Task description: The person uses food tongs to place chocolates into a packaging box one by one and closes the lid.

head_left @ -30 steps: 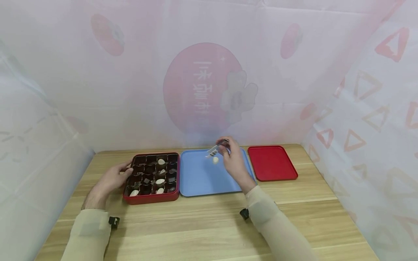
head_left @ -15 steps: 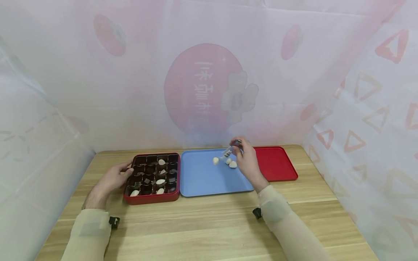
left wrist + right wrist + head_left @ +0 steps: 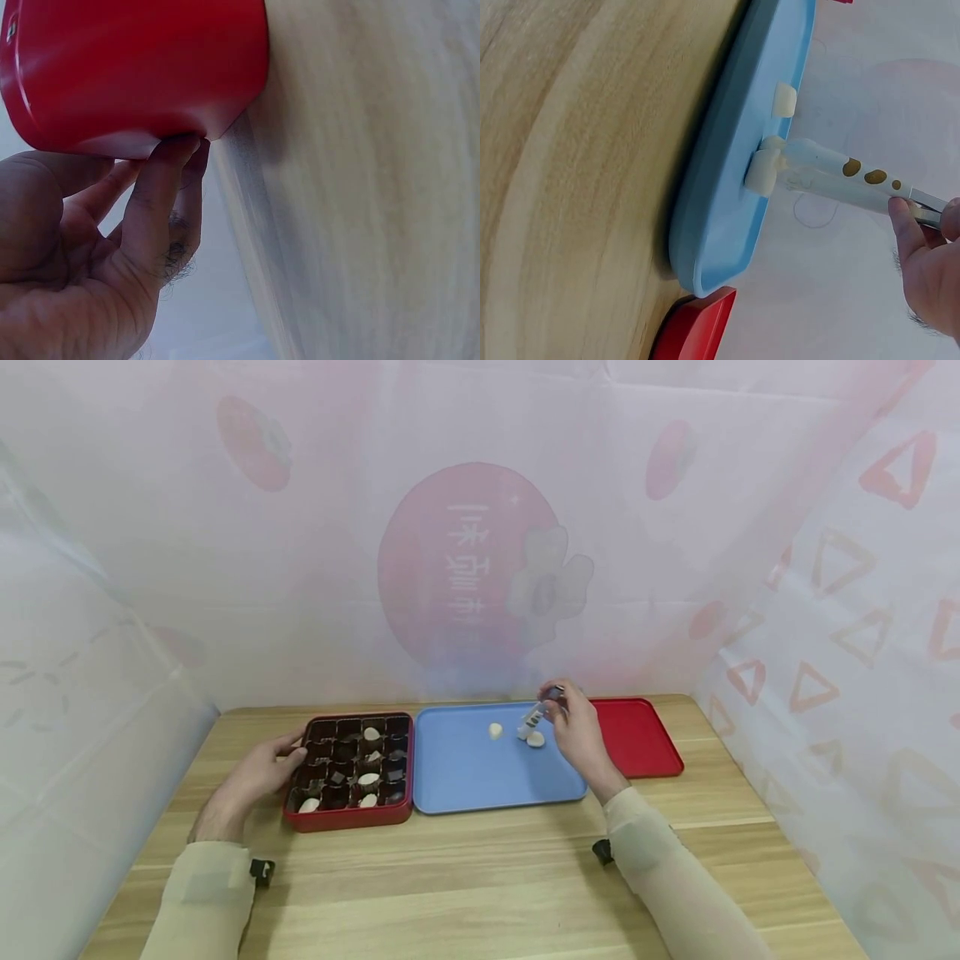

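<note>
My right hand (image 3: 579,727) pinches small tongs (image 3: 847,174) with white, brown-spotted arms and a metal handle end. Their tips reach down to a white chocolate (image 3: 772,142) on the blue tray (image 3: 465,777); I cannot tell whether they grip it. A second white chocolate (image 3: 762,173) lies right beside the tips, and a third (image 3: 495,731) sits a little to the left. My left hand (image 3: 260,768) rests against the left side of a red box (image 3: 352,816), fingertips on its outer wall and thumb at the rim. Dark and white chocolates occupy some of its dark compartments.
A red tray (image 3: 637,739), perhaps the box's lid, lies right of the blue tray. Box and blue tray stand side by side on the wooden table (image 3: 450,885). A printed cloth (image 3: 315,568) hangs close behind the table and at both sides.
The right hand has moved right and slightly down with the tongs, from near the left white chocolate to the two on the right. The left hand has stayed on the box.
</note>
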A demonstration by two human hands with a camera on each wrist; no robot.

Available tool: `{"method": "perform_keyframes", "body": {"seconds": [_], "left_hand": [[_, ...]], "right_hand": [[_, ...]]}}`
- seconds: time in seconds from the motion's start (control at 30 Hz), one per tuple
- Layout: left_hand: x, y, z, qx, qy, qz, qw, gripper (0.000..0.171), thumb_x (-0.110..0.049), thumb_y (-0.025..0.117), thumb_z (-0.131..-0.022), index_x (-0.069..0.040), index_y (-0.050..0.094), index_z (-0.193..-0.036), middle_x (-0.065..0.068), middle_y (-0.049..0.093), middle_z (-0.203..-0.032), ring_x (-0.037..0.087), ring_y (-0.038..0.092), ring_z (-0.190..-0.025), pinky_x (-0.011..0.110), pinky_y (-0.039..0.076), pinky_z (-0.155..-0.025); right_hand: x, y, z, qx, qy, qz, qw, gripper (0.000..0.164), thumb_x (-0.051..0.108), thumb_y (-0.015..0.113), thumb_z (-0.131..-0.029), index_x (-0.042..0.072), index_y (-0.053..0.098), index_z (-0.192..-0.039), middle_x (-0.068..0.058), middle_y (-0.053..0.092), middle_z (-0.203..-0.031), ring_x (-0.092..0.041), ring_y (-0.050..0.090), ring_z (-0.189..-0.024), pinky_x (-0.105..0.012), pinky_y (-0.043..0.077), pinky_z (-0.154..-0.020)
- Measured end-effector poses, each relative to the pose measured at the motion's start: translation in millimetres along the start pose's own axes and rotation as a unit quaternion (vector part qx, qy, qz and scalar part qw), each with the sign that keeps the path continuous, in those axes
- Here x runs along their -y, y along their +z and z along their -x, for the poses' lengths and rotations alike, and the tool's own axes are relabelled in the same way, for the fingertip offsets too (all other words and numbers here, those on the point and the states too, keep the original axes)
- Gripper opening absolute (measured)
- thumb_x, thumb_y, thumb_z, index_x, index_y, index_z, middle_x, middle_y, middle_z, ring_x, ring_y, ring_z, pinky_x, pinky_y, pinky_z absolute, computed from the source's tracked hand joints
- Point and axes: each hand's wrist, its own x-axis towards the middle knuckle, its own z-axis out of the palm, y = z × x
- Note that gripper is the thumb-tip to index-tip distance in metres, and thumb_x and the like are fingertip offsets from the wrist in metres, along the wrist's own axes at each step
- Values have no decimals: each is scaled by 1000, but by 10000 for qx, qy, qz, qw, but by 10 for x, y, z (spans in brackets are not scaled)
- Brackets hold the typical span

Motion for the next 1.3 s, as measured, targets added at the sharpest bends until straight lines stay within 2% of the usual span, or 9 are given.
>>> {"method": "perform_keyframes", "body": {"seconds": [0.23, 0.5, 0.67, 0.8, 1.03, 1.3], "left_hand": [[1, 11, 9, 32, -1, 86, 10000, 61, -28, 47, -114, 0, 29, -164, 39, 41, -158, 59, 45, -142, 72, 40, -114], [12, 11, 11, 102, -84, 98, 9999, 61, -29, 45, -114, -2, 26, -166, 40, 43, -156, 61, 44, -143, 74, 38, -115], [24, 19, 6, 121, -91, 104, 9998, 61, -29, 45, -114, -2, 26, -166, 40, 41, -157, 61, 43, -143, 74, 38, -115], [36, 22, -1, 124, -129, 92, 9998, 61, -30, 44, -115, -3, 26, -166, 39, 37, -161, 61, 42, -144, 75, 37, -115], [28, 20, -3, 116, -130, 121, 9998, 61, -30, 44, -115, -4, 26, -166, 39, 36, -162, 61, 42, -144, 74, 38, -115], [9, 10, 2, 101, -111, 112, 9998, 61, -30, 45, -114, -2, 27, -166, 41, 40, -157, 61, 41, -144, 75, 37, -116]], "right_hand": [[-27, -9, -2, 136, 0, 107, 9999, 18, 7, 60, -106, 10, 62, -124, -13, 68, -121, -33, 72, -125, -34, 65, -94], [-58, 4, -28, 336, 281, 308, 9986, 18, 12, 59, -106, 11, 62, -125, -13, 67, -124, -31, 72, -123, -34, 65, -94], [-89, 13, -38, 362, 357, 198, 9985, 17, 12, 59, -106, 10, 61, -123, -16, 68, -124, -34, 73, -121, -38, 66, -93], [-98, 19, -44, 235, 290, 180, 9991, 15, 8, 61, -105, 8, 62, -120, -17, 70, -121, -36, 75, -117, -40, 66, -90], [-66, 61, -31, 42, 138, 190, 9997, 12, 4, 61, -104, 8, 65, -115, -15, 71, -116, -34, 75, -117, -30, 66, -88], [151, 160, -2, 15, -228, -27, 9997, 16, 2, 62, -103, 10, 66, -117, -11, 70, -118, -32, 74, -119, -26, 65, -88]]}}
